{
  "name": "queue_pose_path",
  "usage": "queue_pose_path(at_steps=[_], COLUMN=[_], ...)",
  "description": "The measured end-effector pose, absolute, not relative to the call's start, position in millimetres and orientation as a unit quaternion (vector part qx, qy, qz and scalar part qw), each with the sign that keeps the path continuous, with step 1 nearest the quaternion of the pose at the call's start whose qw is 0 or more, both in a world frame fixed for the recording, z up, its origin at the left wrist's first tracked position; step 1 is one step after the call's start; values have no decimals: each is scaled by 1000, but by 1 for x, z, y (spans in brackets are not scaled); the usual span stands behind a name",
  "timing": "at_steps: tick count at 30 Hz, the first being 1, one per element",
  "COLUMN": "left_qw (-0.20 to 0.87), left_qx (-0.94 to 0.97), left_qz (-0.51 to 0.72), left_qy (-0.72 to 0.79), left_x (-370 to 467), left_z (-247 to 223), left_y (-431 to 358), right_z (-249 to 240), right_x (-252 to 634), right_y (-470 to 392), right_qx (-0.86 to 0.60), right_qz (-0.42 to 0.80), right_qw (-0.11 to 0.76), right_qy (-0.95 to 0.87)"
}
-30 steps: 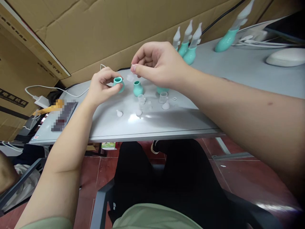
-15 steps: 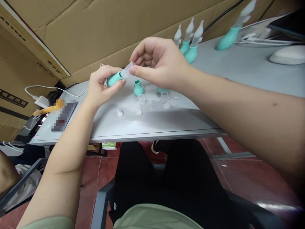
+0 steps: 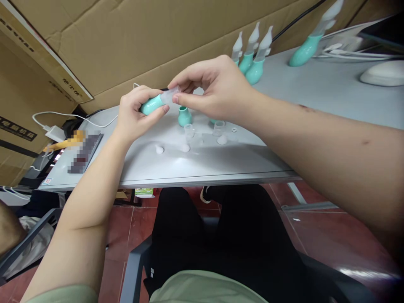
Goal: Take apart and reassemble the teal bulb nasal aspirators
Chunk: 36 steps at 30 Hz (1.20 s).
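My left hand (image 3: 135, 111) is closed around a teal bulb (image 3: 152, 104), which lies tilted with its neck toward the right. A clear plastic tube (image 3: 170, 95) sits at the bulb's neck, in line with it. Thumb and fingers of my right hand (image 3: 210, 86) pinch the tube's far end. Below the hands, a second teal bulb (image 3: 184, 116) stands upright on the table, and another is mostly hidden under my right hand. Small clear cups (image 3: 219, 128) and white cone-shaped tips (image 3: 222, 139) lie nearer the table's front edge.
Several teal bulbs with tubes and white tips (image 3: 255, 71) stand at the back. One more (image 3: 306, 50) leans at the back right, near cables and a white rounded object (image 3: 383, 73). A blurred dark flat object (image 3: 85, 153) lies at the left. Cardboard (image 3: 142, 38) rises behind the table.
The tube has come into line with the held bulb and now meets its neck, where the dark opening showed before. My right fingers have closed in around the tube's end.
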<state>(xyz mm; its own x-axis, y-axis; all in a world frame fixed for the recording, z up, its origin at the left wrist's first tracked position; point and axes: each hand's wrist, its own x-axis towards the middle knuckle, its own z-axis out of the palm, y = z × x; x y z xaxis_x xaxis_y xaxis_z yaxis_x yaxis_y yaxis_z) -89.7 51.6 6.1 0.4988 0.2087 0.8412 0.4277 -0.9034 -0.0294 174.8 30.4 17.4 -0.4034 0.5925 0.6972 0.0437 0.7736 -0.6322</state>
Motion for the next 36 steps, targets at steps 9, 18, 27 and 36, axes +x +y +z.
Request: queue_pose_path(at_steps=[9, 18, 27, 36], left_qw=[102, 89, 113, 113], left_qx=[-867, -868, -866, -871], left_qz=[-449, -429, -422, -411], left_qy=[-190, -231, -243, -244], left_x=[-89, -91, -91, -92], left_z=[9, 10, 10, 8], left_y=[42, 36, 36, 38], right_z=[16, 14, 15, 14], right_x=[176, 174, 173, 173], right_y=[28, 34, 28, 27], right_qx=[-218, -204, -210, -211], right_qz=[276, 282, 297, 315], right_qw=[488, 481, 483, 478], right_qy=[-799, -805, -796, -792])
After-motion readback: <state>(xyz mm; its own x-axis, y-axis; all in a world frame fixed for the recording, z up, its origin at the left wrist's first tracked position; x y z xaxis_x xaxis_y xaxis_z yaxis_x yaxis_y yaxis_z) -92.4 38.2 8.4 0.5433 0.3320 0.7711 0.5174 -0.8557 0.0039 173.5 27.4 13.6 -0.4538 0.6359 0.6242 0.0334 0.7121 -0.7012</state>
